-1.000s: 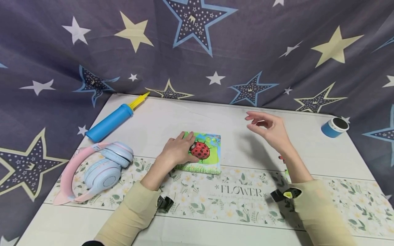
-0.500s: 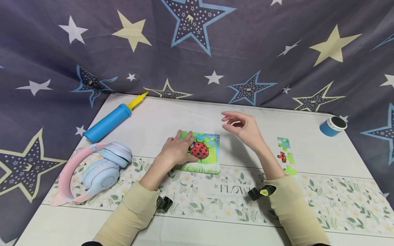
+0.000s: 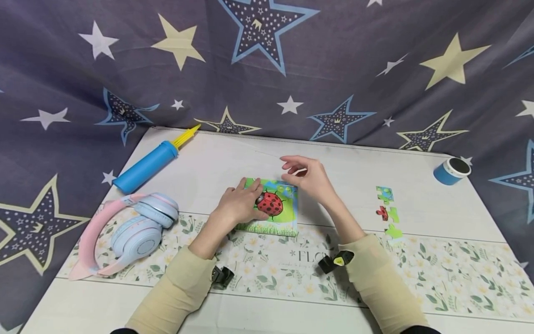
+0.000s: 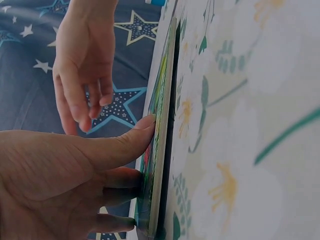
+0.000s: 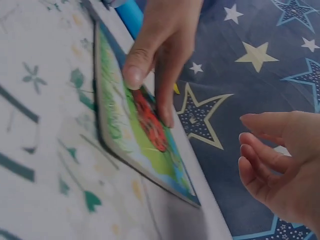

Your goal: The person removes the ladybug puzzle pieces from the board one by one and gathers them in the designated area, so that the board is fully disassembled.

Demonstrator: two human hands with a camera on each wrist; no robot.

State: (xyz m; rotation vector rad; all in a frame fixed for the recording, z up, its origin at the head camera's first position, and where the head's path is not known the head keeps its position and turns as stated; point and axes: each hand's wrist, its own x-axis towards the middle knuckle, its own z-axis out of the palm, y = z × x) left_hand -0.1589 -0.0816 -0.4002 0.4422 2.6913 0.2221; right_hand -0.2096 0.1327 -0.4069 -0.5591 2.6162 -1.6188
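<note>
Your right hand point(image 3: 310, 178) has swung toward nine o'clock and hovers empty, fingers loosely bent, at two o'clock of the ladybug puzzle board point(image 3: 288, 217), flat on the table point(image 3: 200, 171) under your outspread left hand point(image 3: 239, 204); likely light, stiff, slick: grip opposite edges.

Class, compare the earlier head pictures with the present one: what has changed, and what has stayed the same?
The right hand has moved left, to the ladybug puzzle, uncovering the loose pieces its arm partly hid. Nothing was visibly grasped or released. The left hand stayed resting on the puzzle; headphones and pump stayed put.
</note>
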